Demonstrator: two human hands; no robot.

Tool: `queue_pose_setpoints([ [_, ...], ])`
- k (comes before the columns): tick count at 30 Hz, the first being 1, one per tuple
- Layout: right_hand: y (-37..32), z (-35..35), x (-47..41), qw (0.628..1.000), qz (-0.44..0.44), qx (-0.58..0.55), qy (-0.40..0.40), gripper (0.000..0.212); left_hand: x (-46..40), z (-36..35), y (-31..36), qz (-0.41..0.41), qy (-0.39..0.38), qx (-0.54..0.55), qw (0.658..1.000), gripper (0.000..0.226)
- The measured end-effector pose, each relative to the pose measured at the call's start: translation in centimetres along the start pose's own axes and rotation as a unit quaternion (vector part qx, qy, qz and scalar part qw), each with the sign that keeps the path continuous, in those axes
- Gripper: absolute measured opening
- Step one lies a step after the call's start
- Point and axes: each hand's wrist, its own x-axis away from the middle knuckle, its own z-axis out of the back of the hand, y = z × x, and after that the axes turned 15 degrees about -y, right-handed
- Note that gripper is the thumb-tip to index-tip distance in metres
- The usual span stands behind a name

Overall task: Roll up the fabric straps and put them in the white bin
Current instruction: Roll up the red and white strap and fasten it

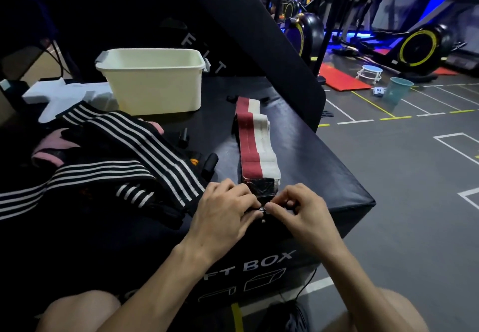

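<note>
A red and white fabric strap lies stretched out on the black soft box, running away from me toward the white bin. Its near end has a black patch. My left hand and my right hand meet at that near end, and both pinch the strap's dark tip between fingertips and thumbs. The bin stands at the back of the box; its inside is hidden from here. A pile of black straps with white stripes lies to the left of my hands.
A pink and black piece of fabric sits in the pile at left. White foam pieces lie behind it. The box's right edge drops to the gym floor, where exercise bikes, a red mat and a teal bucket stand.
</note>
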Motion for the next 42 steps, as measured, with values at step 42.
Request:
queue_pose_setpoints([
  [42, -1.2, 1.8, -1.4, 0.996, -0.005, 0.072, -0.06, 0.019, 0.4, -0.3, 1.2, 0.04, 0.006, 0.013, 0.999, 0.023],
])
